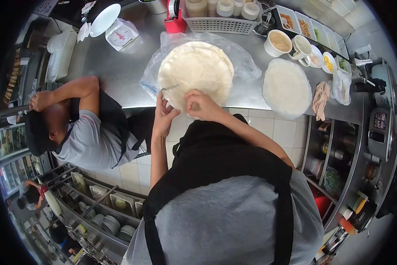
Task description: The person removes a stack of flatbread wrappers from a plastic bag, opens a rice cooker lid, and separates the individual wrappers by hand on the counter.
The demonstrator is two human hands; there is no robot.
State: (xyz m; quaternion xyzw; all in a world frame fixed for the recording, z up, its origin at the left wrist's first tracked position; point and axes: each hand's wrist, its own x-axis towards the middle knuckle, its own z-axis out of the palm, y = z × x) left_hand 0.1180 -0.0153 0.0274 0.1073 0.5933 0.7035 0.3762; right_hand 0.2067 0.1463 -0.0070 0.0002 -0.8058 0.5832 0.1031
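On steel desk (247, 96) | working at near edge of dough (198, 66) | with left hand (164, 115) part-spread, right hand (206, 106) curled, cannot tell if pinching | likely needs light fingertips next

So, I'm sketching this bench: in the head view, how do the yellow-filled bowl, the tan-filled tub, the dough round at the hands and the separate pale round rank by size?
1. Dough round
2. Separate pale round
3. Tan-filled tub, much smaller
4. Yellow-filled bowl

Left hand (164, 114) and right hand (202, 106) close together, fingers (193, 93) bent.
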